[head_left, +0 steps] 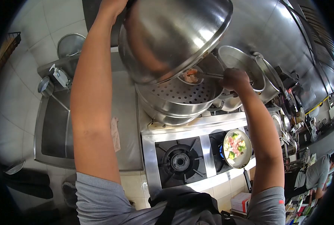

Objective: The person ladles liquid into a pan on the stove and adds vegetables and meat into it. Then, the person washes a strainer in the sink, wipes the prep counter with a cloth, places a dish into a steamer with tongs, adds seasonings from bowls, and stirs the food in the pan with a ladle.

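Observation:
A large domed steel lid is held up and tilted over a perforated steamer pot. My left hand is closed at the lid's top, its fingers cut off by the upper edge of the view. My right hand reaches over the pot's right side, wrapped around a metal utensil that looks like tongs. The utensil's far end meets a small bowl of orange-pink food inside the steamer, under the lid's rim. Whether it grips the bowl or the food, I cannot tell.
A frying pan with broccoli and pink pieces sits over a blue flame. Left of it is an unlit burner. Tall pots stand behind my right hand. A sink lies left. A person works far right.

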A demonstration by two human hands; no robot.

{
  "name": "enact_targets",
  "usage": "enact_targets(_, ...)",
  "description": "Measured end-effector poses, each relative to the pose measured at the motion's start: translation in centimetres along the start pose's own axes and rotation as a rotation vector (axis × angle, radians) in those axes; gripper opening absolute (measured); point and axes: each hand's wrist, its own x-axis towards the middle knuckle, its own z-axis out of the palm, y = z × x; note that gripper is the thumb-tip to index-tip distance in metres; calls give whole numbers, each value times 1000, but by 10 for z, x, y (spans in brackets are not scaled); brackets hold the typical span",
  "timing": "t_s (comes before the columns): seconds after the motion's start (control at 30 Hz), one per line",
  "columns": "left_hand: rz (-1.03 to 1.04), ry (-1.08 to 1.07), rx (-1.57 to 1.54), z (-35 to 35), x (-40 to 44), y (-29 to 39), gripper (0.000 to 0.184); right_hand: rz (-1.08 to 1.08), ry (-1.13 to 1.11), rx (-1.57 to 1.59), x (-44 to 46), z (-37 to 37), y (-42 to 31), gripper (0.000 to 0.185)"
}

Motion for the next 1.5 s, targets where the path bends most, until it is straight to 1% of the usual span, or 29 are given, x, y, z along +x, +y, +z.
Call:
enact_targets(0.03,28,5,-8,2,2,-4,41,-19,23,-31,1,2,5,28)
enact_targets(0.07,55,10,-15,3,0,-4,41,-25,70,4,0,2,7,27)
enact_targets(0.17,-18,-22,21,6,-2,2,41,-27,185,97,-5,2,5,24)
enact_targets(0.27,32,-49,120,10,42,-31,79,-3,218,111,-8,0,-3,23)
enact_targets(0.37,77,-124,84,10,15,-13,81,3,181,72,10,23,-3,24)
enact_targets(0.43,40,-122,118,11,29,-21,80,-16,143,92,21,39,-2,29)
enact_targets(0.47,20,-119,135,10,27,-17,80,-16,171,114,17,35,-3,25)
enact_targets(0.57,88,-131,41,11,15,-14,79,-1,173,143,8,18,-2,25)
enact_targets(0.63,57,-132,56,7,32,-26,80,-47,164,109,8,17,-7,25)
enact_targets(0.77,-31,-131,86,10,35,-21,83,-95,163,71,15,24,-2,26)
enact_targets(0.87,23,-113,92,9,28,-18,75,21,288,179,5,20,0,19)
enact_targets(0.97,-19,-128,63,12,15,-9,79,2,348,157,6,23,1,20)
enact_targets(1.07,15,-109,72,21,16,-9,80,8,188,136,3,22,-13,20)
enact_targets(1.17,-11,-123,83,25,5,-3,78,-32,198,133,4,30,-9,22)
enact_targets(1.3,20,-160,64,29,15,-10,77,-8,318,214,3,31,-2,21)
enact_targets(1.4,5,-180,56,31,19,-7,77,-63,268,112,10,42,-5,20)
enact_targets(1.43,-3,-182,50,30,21,-8,77,-55,267,120,11,43,-2,20)
enact_targets(1.5,-27,-161,37,23,14,-6,78,-59,259,125,-5,22,-3,19)
